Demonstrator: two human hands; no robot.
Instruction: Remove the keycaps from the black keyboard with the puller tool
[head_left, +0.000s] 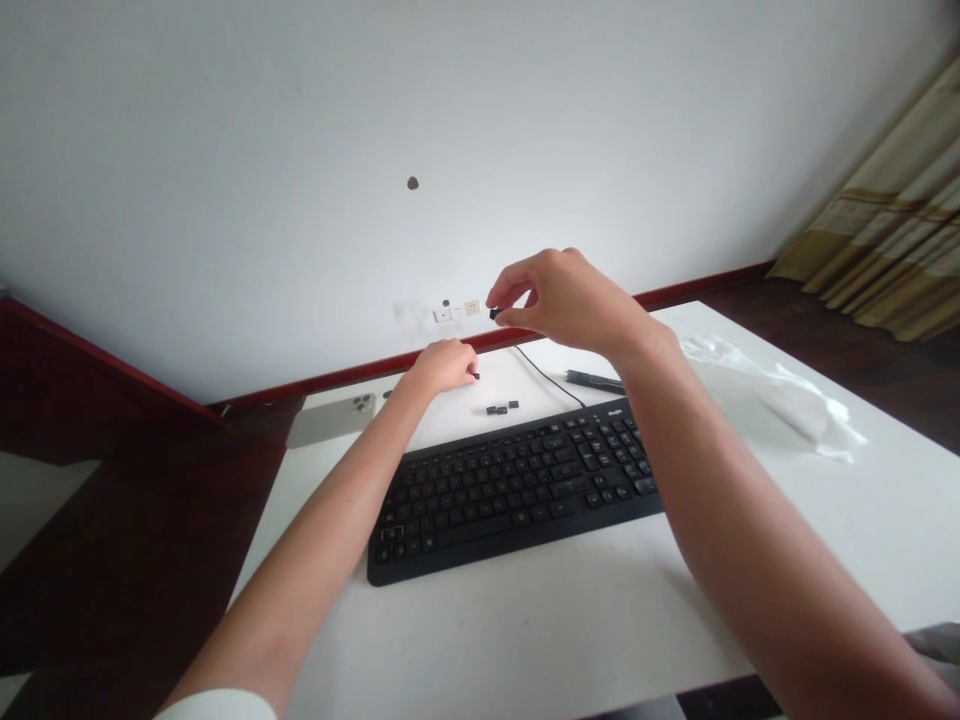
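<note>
The right hand (562, 300) is raised over the far edge of the white surface (525, 640), its thumb and index fingers (510, 292) pinched closed on a tiny black piece (494, 314). The left hand (442, 365) sits lower, its fingers (461, 358) curled closed on a second tiny black piece (475, 376), with only the tip showing past the fingertips.

Just below the left fingertips, three small black square pieces (501, 408) lie close together on the surface; they look like keycaps, though they are too small here to be sure. Nearer the person than those pieces lies a black full-size computer keyboard (510, 490). A thin black cable (547, 375) runs from it up beneath the right fingers, and a slim black pen-shaped tool (595, 380) lies just beside that cable. Left of the left fingers, a silver smartphone (330, 418) lies back-up with its three camera lenses showing. Well right of the right fingers lies a crumpled clear plastic bag (780, 395). Beyond the fingertips, two small white wall sockets (457, 309) sit low on the white wall (225, 150).
</note>
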